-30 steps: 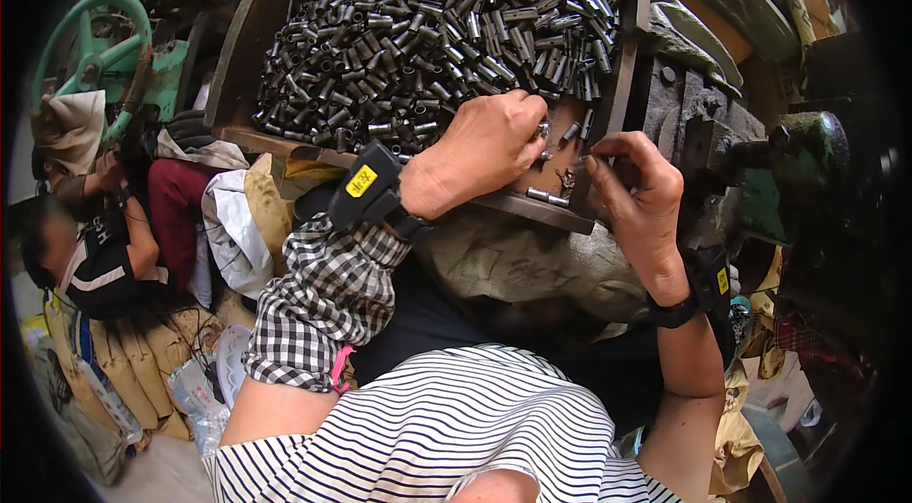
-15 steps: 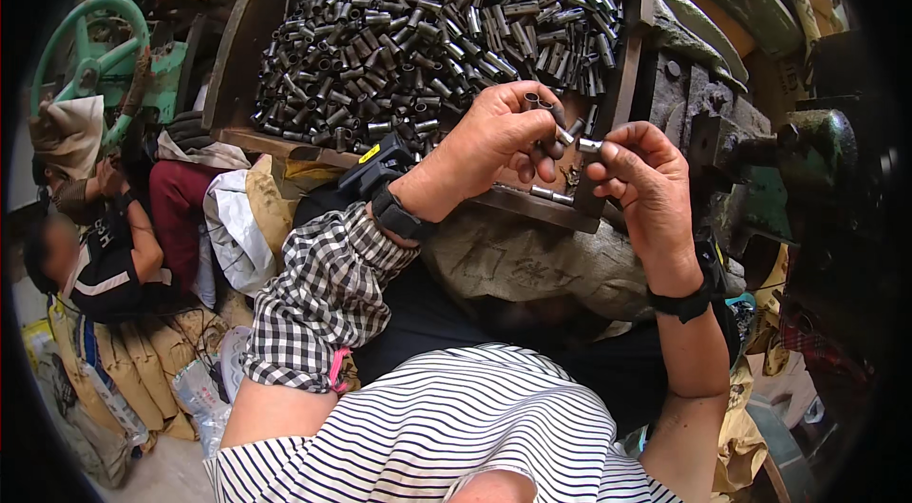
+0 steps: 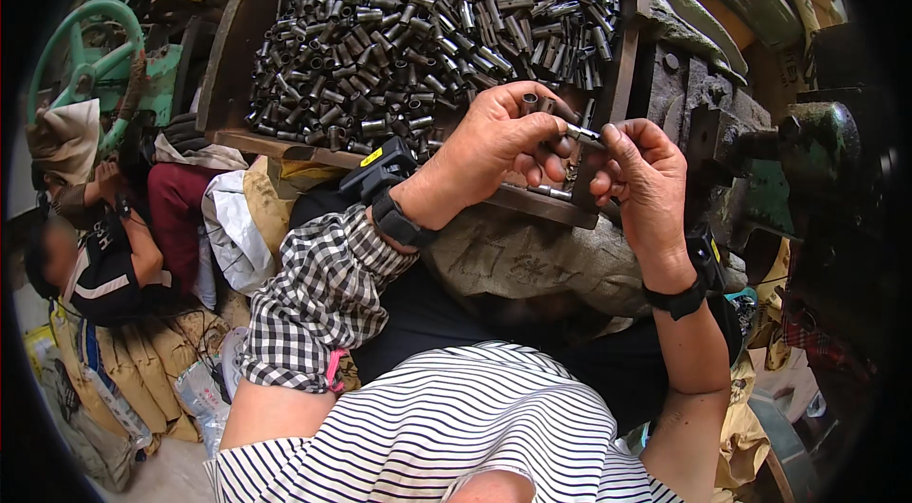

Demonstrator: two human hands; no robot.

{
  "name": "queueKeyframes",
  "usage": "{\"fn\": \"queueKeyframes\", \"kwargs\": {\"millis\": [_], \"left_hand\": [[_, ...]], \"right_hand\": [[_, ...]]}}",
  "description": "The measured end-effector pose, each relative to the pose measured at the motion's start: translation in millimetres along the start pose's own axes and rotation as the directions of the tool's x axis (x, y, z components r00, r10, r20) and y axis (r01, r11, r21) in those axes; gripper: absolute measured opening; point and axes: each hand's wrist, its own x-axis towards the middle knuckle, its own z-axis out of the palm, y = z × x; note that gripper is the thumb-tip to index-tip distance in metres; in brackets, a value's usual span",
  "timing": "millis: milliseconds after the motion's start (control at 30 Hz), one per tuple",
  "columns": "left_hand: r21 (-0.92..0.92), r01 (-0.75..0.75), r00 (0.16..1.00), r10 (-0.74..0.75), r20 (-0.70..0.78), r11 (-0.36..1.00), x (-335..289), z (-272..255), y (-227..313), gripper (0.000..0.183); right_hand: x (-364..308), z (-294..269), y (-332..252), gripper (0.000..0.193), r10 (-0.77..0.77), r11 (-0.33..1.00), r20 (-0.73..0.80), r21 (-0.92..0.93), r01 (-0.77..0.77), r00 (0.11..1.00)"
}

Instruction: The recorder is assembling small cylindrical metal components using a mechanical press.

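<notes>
My left hand [image 3: 499, 137] is closed around dark metal tubes [image 3: 530, 103], whose open ends stick up between its fingers. Facing it, my right hand [image 3: 646, 170] pinches the end of a short shiny metal tube [image 3: 584, 134]. That piece bridges the gap between the two hands, and its left end meets the left fingertips. Whether it is one part or two joined end to end, I cannot tell. Beneath both hands lies the front right corner of a wooden tray [image 3: 556, 209], where a loose bright piece [image 3: 549, 191] rests. A heap of short metal tubes [image 3: 408, 47] fills the tray behind.
A greasy dark machine [image 3: 750, 137] stands close on the right. Sacking [image 3: 541, 261] hangs below the tray's front edge. At the left are a green handwheel [image 3: 87, 71] and another person [image 3: 114, 261], seated, beside folded brown sacks [image 3: 157, 365].
The shiny tube in my right fingers now reaches my left fingertips, where a gap showed before. My right hand has shifted slightly left.
</notes>
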Motion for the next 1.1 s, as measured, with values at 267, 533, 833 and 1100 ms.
{"fn": "queueKeyframes", "kwargs": {"millis": [267, 533, 833, 1100], "left_hand": [[0.108, -0.035, 0.999, 0.038, -0.024, 0.994, -2, 6, -3, 0.019], [0.311, 0.015, 0.997, -0.038, 0.066, 0.950, -7, 13, 9, 0.017], [0.086, -0.008, 0.996, 0.016, -0.084, 0.996, -2, 9, 0, 0.016], [0.322, -0.059, 0.977, 0.120, -0.174, 0.945, -44, 5, -4, 0.014]], "right_hand": [[2, -4, 2, 0.016, 0.066, 0.993, 0.007, 0.102, -0.066, 0.998], [-2, -5, -8, 0.014, 0.074, 0.997, 0.118, 0.011, -0.076, 0.990], [-30, 2, -27, 0.029, -0.273, 0.839, 0.073, -0.470, 0.274, 0.959], [-236, -79, -96, 0.024, -0.849, 0.423, -0.058, -0.672, 0.608, 0.526]]}}
